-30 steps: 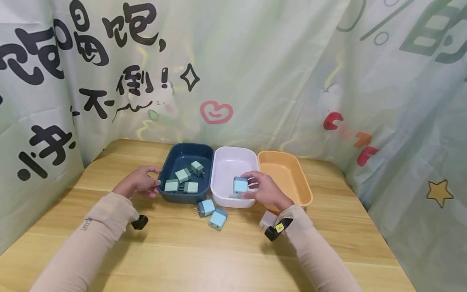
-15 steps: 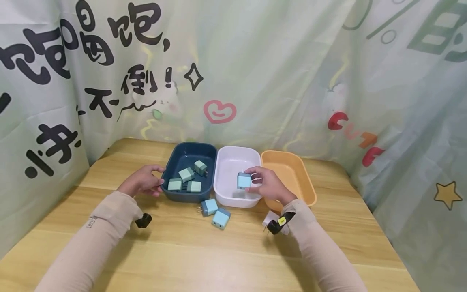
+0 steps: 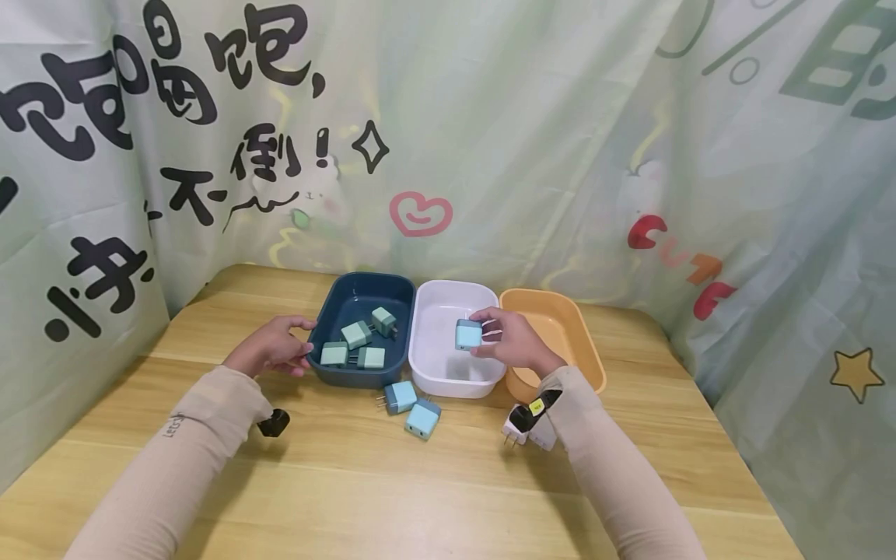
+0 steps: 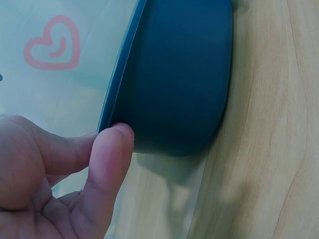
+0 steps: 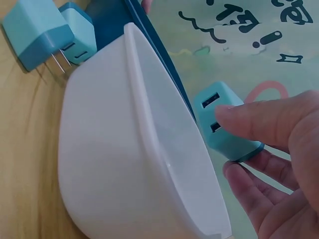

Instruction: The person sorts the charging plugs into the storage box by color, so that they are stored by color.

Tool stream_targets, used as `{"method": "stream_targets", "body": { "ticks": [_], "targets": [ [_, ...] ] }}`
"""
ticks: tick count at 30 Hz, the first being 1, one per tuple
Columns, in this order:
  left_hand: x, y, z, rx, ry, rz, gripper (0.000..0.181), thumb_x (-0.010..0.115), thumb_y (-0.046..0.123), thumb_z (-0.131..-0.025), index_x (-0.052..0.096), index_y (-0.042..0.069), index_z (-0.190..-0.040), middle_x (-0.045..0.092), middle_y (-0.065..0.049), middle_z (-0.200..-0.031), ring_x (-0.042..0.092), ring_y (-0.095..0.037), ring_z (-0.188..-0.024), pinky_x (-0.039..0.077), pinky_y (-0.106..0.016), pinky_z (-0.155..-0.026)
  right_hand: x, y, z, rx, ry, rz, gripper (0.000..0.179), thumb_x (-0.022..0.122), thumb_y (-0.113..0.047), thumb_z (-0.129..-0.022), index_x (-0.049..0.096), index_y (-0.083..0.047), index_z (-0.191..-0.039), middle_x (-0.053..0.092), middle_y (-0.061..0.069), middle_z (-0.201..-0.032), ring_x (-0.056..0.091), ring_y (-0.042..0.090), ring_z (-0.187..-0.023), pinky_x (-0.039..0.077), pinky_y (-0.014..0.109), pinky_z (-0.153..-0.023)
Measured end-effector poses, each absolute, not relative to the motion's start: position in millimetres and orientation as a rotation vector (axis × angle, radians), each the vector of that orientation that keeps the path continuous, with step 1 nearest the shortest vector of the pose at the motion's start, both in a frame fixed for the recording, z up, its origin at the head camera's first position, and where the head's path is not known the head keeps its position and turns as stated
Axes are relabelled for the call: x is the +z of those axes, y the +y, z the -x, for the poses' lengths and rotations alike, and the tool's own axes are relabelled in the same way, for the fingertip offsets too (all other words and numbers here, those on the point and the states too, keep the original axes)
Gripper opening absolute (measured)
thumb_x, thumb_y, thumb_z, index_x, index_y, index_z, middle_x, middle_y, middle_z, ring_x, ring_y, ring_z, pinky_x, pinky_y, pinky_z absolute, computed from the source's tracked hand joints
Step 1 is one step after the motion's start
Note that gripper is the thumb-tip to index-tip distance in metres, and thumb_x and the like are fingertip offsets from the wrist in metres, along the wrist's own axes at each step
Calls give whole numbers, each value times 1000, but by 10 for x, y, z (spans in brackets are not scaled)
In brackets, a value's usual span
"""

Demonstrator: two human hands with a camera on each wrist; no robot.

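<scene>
My right hand [image 3: 518, 339] pinches a light-blue USB charger [image 3: 468, 334] with a darker blue end above the white bin [image 3: 455, 386]. Two USB slots of this charger show in the right wrist view, where my thumb lies over its face. My left hand [image 3: 276, 347] grips the left rim of the dark blue bin [image 3: 364, 379], thumb [image 4: 110, 154] against the outer wall. Several pale green chargers [image 3: 357, 334] lie inside that dark blue bin. In front of the bins, two more light-blue chargers [image 3: 423, 418] rest on the table.
An orange bin [image 3: 560, 334] stands right of the white one, partly behind my right hand. White chargers [image 3: 543, 433] lie under my right wrist, partly hidden. The wooden table [image 3: 364, 498] reaches back to a printed curtain [image 3: 504, 155].
My right hand has lifted the light-blue charger slightly higher over the white bin. The view has shifted a little. My left hand keeps its grip on the dark blue bin's rim.
</scene>
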State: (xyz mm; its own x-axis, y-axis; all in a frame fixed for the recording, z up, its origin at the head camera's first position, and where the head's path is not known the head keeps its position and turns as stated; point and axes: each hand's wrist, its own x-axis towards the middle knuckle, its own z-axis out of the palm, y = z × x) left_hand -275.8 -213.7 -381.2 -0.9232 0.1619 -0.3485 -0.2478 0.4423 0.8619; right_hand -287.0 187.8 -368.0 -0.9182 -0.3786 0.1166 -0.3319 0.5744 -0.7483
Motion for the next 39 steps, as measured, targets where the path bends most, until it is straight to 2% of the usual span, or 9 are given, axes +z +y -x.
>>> {"method": "stream_targets", "body": {
  "ticks": [21, 39],
  "targets": [
    [-3827, -2138, 2721, 1464, 2323, 87, 54, 51, -5, -97, 31, -1, -147, 57, -16, -80, 61, -19, -64, 58, -33, -59, -3729, 1788, 3140, -1211, 2760, 451, 49, 84, -7, -74, 63, -6, -118, 63, 11, -107, 60, 28, -97, 54, 37, -85],
    [-3813, -2145, 2755, 1476, 2328, 80, 55, 51, -6, -96, 31, -1, -146, 57, -16, -81, 62, -18, -63, 58, -33, -58, -3782, 1736, 3385, -1146, 2801, 390, 48, 82, -9, -77, 63, -5, -121, 61, 12, -117, 60, 28, -101, 53, 38, -89]
  ]
}}
